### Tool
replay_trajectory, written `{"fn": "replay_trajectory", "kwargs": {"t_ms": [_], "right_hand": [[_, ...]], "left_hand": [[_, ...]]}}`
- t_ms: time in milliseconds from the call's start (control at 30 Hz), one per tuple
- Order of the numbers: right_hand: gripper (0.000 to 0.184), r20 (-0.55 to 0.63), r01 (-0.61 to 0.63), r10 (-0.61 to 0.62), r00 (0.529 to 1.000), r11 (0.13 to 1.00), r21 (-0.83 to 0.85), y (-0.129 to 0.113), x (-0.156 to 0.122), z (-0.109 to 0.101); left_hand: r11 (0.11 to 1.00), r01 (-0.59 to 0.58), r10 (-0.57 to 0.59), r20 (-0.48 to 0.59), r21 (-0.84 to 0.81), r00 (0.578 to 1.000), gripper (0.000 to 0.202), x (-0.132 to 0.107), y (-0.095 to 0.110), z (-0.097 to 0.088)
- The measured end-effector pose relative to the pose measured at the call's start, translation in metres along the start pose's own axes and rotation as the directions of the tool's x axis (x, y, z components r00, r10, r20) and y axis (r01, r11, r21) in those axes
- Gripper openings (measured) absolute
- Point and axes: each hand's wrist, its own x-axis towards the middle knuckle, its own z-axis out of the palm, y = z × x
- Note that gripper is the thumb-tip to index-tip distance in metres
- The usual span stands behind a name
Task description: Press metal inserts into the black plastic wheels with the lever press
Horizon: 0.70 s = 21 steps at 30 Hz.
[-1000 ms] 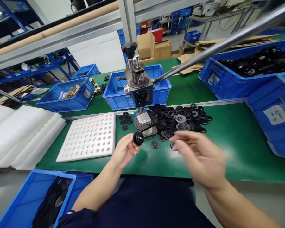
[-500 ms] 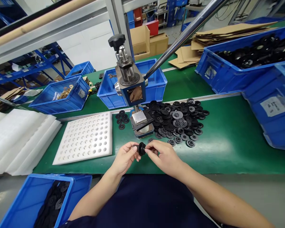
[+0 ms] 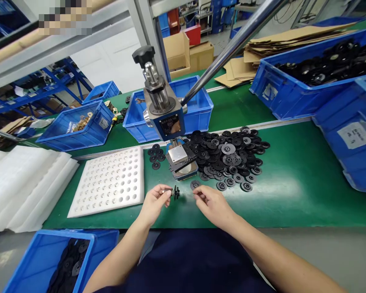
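"Leftmost entry?"

"One white foam tray (image 3: 134, 188), with rows of round pockets, flat on the green table (image 3: 280, 203)."

"Next, the left hand (image 3: 154, 205)?"

"Nearly closed, thumb and fingers pinching one black flanged part (image 3: 176, 192) by its shank end. The flanges pointed right, clear of the fingers, above the table's near side. Forearm slanted up from the lower left."

"Between the hands?"

"That flanged part, in the left grip. Farther back, one lever press (image 3: 172, 124). Also one loose disc (image 3: 195, 185), on the table at the right fingertips; contact could not be told."

"And the right hand (image 3: 213, 205)?"

"Fingers curled, thumb tip close to forefinger tip; whether anything sat between them could not be told. Apart from the flanged part. Forearm slanted in from the lower right."

"Beyond it?"

"One pile of black discs (image 3: 216, 162), heaped right of the press."
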Motion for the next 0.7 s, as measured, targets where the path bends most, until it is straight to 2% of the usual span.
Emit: {"fn": "replay_trajectory", "kwargs": {"t_ms": [100, 167, 233, 300, 367, 467, 567, 700], "right_hand": [[0.016, -0.022, -0.023, 0.022, 1.000, 0.997, -0.067, 0.028, -0.008, 0.009], [0.016, -0.104, -0.023, 0.009, 0.995, 0.991, -0.131, 0.048, -0.016, 0.017], [0.017, -0.153, 0.019, -0.050, 0.987, 0.980, -0.198, 0.067, -0.022, 0.026], [0.018, -0.147, 0.068, -0.107, 0.983, 0.967, -0.247, 0.081, -0.026, 0.031], [0.019, -0.141, 0.099, -0.137, 0.980, 0.963, -0.250, 0.092, -0.028, 0.034], [0.026, -0.138, 0.133, -0.163, 0.977, 0.969, -0.208, 0.098, -0.028, 0.031], [0.032, -0.158, 0.092, -0.120, 0.980, 0.981, -0.171, 0.092, -0.028, 0.027], [0.036, -0.123, 0.100, -0.124, 0.985, 0.977, -0.187, 0.082, -0.030, 0.024]], "left_hand": [[0.952, -0.112, 0.152, -0.123, 0.285, 0.981, 0.031, 0.022, 0.018, -0.024], [0.921, -0.133, 0.212, -0.185, 0.366, 0.960, 0.028, 0.046, 0.043, -0.037], [0.902, -0.167, 0.289, -0.270, 0.397, 0.918, 0.025, 0.076, 0.077, -0.044], [0.882, -0.216, 0.385, -0.377, 0.419, 0.842, 0.021, 0.109, 0.114, -0.046], [0.876, -0.273, 0.441, -0.427, 0.399, 0.790, 0.017, 0.140, 0.148, -0.044], [0.877, -0.326, 0.470, -0.491, 0.353, 0.734, 0.018, 0.177, 0.177, -0.043], [0.868, -0.343, 0.492, -0.524, 0.360, 0.695, 0.025, 0.193, 0.173, -0.047], [0.821, -0.289, 0.542, -0.514, 0.492, 0.665, 0.028, 0.180, 0.129, -0.071]]}}
